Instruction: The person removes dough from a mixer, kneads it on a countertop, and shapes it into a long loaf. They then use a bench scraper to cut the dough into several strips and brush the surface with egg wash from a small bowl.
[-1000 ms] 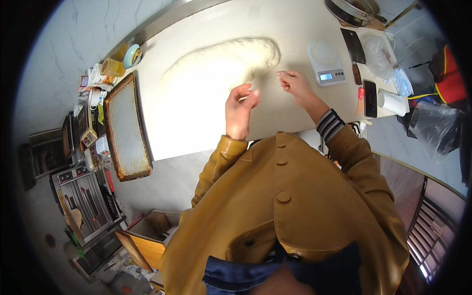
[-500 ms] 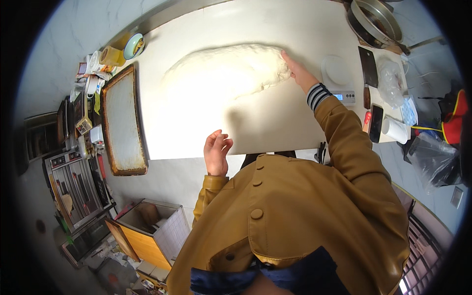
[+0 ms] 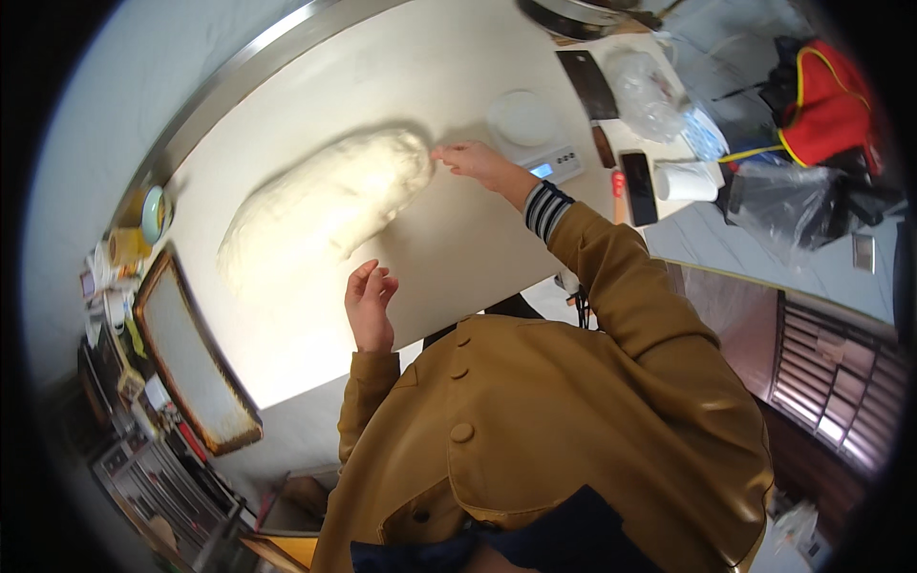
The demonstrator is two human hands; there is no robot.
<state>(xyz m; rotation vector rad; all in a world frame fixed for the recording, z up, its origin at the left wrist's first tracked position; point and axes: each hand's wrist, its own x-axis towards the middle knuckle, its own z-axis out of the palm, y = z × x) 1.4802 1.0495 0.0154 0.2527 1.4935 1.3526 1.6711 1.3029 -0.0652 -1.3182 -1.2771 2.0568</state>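
Note:
A large, long mass of pale dough (image 3: 330,196) lies slantwise on the white worktop (image 3: 458,253), its lower left part washed out by glare. At the dough's right end is my right hand (image 3: 479,162), fingers stretched toward it; the fingertips are at its edge, and whether they touch cannot be made out. My left hand (image 3: 371,307) hovers by the worktop's near edge, below the dough, with its fingers loosely bent and nothing visible in them. Right of my right hand stands a digital kitchen scale (image 3: 562,164) with a round white plate (image 3: 522,116).
A cleaver (image 3: 586,86), a black phone (image 3: 638,186), a white cup (image 3: 686,181) and a clear plastic bag (image 3: 645,95) lie at the right. To the left is a rust-edged baking tray (image 3: 196,358); a bowl (image 3: 155,214) stands behind it. A pan (image 3: 573,14) sits at the top.
The view has turned, so the dough and worktop appear slanted and farther left. My right hand has come off the dough's end toward the scale. My left hand stays loosely bent.

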